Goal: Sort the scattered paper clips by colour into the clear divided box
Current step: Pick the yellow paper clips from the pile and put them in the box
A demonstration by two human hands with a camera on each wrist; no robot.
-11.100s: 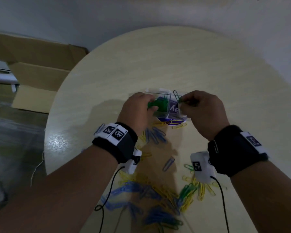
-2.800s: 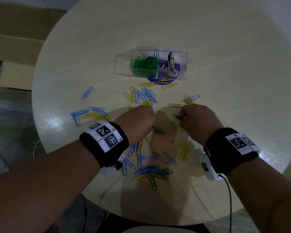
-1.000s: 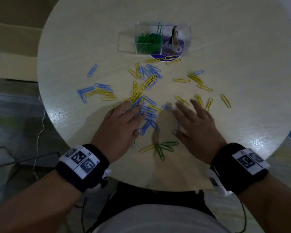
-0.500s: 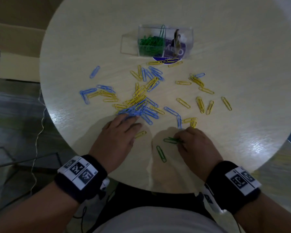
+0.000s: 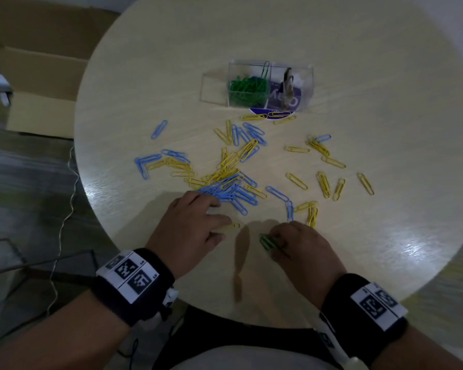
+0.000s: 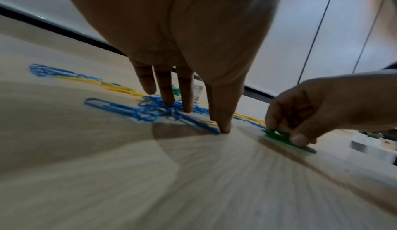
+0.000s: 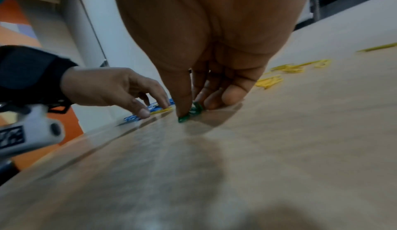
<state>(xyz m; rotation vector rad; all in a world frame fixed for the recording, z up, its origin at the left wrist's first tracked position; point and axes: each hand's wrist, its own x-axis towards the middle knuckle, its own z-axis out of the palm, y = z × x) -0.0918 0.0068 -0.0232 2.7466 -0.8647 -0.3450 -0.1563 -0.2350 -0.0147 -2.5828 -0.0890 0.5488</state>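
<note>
- Near the round table's point(image 5: 385, 76) front edge, the right hand point(image 5: 302, 252) pinches green paper clips point(image 5: 268, 242) against the wood.
- Left hand point(image 5: 190, 228), fingers spread flat, touches blue clips point(image 5: 225, 192).
- Clear divided box point(image 5: 270, 85) sits far side, bare tabletop around it.

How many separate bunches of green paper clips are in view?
2. One green bunch fills a compartment of the clear box; a second green bunch lies on the table, pinched by the right hand. More may hide under the hands.
</note>
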